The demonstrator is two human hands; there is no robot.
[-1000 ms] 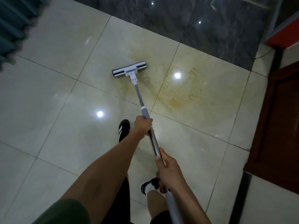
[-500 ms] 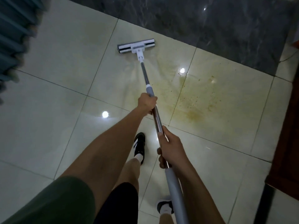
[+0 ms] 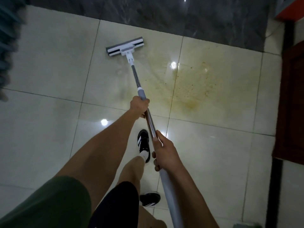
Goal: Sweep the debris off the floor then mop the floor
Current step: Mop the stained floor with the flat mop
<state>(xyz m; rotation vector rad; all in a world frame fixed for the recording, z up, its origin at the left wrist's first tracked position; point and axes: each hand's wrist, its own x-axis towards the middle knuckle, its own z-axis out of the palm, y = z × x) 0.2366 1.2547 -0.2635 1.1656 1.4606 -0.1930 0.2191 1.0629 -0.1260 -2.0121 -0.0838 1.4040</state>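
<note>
The mop (image 3: pixel 148 116) is held in both hands. The left hand (image 3: pixel 139 106) is wrapped tight round the shaft just below the grey collar; the right hand (image 3: pixel 164 152) is clamped lower, where metal meets the white grip. Beyond the left hand, the mop head (image 3: pixel 125 46) lies flat on the cream floor (image 3: pixel 49 63). A yellow-brown stain (image 3: pixel 189 89) is seen right of the shaft, ahead of both grips.
</note>
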